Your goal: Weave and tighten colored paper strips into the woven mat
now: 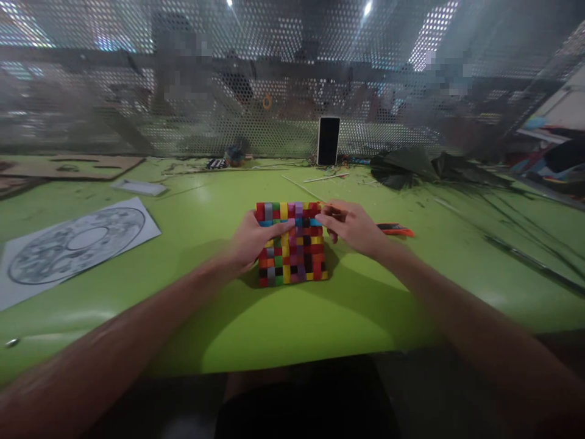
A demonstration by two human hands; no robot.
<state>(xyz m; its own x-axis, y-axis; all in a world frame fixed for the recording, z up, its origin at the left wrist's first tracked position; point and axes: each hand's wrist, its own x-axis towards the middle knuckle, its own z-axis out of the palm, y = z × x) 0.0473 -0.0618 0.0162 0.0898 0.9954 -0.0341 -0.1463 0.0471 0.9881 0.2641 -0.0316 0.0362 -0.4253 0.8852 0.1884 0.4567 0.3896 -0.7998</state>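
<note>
A small woven piece [292, 256] of red, yellow, green, purple, grey and blue strips stands tilted just above the green table, its checkered face toward me. My left hand [256, 241] grips its left side, thumb laid across the front and fingers behind. At the upper right corner, my right hand [345, 222] has its thumb and fingers pinched together, touching or very near the edge at a light blue strip. What lies between those fingertips is too small to make out.
A drawing of a patterned ring [77, 244] lies at left, near cardboard pieces [91, 166]. An orange-and-black tool [397, 229] rests beyond my right wrist. A phone [328, 141] leans on the perforated metal screen [274, 79]. Dark leaves [411, 164] and a thin rod [534, 265] are at right.
</note>
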